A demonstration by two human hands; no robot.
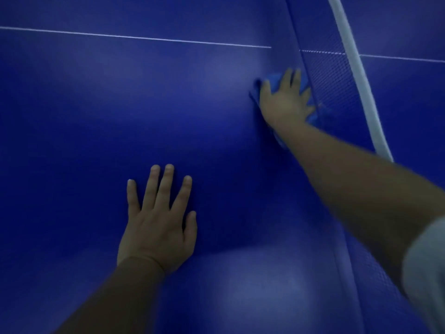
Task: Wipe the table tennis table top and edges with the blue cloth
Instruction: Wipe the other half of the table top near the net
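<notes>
While my left hand (156,225) braces flat, my right hand (285,102), grip uncurled, presses the cloth (275,80) beside the net (333,78).

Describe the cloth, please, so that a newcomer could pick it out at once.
Find the white-topped net crossing the dark blue table. Beside its base, the right hand presses down on the cloth. It is a lighter blue than the table and crumpled, peeking out round the fingers.

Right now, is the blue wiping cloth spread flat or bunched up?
Bunched, apparently: the blue wiping cloth bulges in folds around the flat right hand pressing it.
</notes>
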